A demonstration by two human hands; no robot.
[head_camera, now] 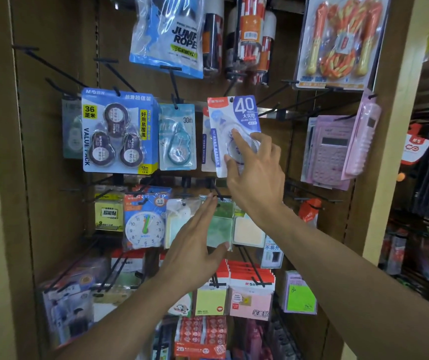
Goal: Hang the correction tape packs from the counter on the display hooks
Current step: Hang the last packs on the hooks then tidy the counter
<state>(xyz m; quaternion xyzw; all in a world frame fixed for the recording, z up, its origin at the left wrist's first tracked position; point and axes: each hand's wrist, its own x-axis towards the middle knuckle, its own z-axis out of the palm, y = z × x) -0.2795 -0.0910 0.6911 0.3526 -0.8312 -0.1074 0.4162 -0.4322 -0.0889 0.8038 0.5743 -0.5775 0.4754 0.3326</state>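
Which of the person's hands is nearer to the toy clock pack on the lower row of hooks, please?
Left. The left hand hovers open just right of the toy clock pack, while the right hand is higher up, holding the correction tape pack.

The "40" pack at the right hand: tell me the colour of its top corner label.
Red, on the "40" pack; the head view shows it best.

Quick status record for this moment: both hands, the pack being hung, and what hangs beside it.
right hand: fingers on the blister of the 40 correction tape pack
pack state: tilted, its hang hole near a hook; whether it is threaded cannot be told
left hand: open, fingers straight, in front of the green sticky notes
left neighbour: 30m tape pack, hung
far left: 36 value pack, hung
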